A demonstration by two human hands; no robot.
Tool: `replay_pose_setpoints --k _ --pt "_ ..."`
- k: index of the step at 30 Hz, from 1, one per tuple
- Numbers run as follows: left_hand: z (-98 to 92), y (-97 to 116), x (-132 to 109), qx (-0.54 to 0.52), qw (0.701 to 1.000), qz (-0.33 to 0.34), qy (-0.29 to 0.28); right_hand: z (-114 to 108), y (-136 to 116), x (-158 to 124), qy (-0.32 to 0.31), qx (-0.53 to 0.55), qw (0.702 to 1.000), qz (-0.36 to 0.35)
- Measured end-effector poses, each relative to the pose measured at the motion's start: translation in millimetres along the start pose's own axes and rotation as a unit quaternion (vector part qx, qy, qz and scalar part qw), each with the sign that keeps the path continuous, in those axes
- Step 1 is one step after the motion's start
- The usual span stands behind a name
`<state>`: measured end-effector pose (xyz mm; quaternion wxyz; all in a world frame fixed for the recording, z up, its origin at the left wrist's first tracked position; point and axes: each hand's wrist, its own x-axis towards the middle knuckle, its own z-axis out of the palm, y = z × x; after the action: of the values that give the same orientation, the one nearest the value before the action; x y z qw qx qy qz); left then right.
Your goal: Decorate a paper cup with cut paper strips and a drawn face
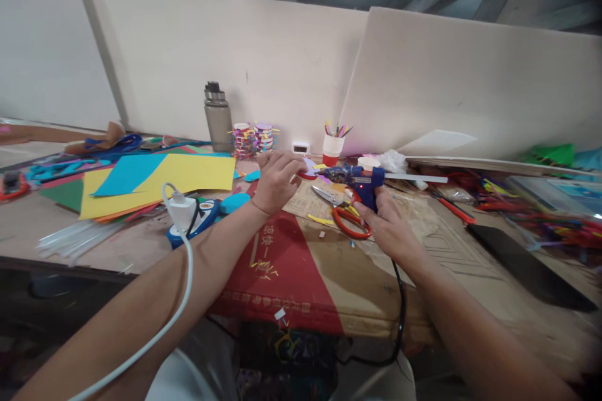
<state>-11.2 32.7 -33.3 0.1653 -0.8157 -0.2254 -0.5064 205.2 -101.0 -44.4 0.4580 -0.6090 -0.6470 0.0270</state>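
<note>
Currently, both hands are occupied near the centre of the frame. The left hand [276, 180] has its fingers bent around a small round piece with a red side and a pale purple face [308, 169], partly hidden by these fingers. The right hand [384, 220] is closed around the handle of a dark blue plastic glue gun [348, 173], on which a small red light is lit. Its nozzle points to the left, toward the round piece; whether they touch, I cannot tell. A long whitish glue stick [416, 178] comes out at its back.

Below the gun, a pair of metal scissors with orange-red handles [352, 224] lies on the bench [117, 247], over brown cardboard. Behind, in the upper middle, stand a grey translucent bottle [218, 122], two stacks of colourful rings [253, 140] and a white-and-red paper cup [332, 149] filled with thin coloured sticks. At the left of the frame, a large yellow sheet [192, 171] lies partly under a bright blue sheet [126, 174].
</note>
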Motion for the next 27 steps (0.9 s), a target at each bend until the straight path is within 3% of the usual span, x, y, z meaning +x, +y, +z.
replay_pose_setpoints --k 17,27 --pt "0.1 -1 0 0.000 1.000 -0.010 -0.012 -4 -4 1 -0.012 0.027 0.999 0.014" --pt "0.6 -3 0 -0.035 0.997 0.071 -0.024 -14 -4 9 -0.084 0.067 0.994 -0.006"
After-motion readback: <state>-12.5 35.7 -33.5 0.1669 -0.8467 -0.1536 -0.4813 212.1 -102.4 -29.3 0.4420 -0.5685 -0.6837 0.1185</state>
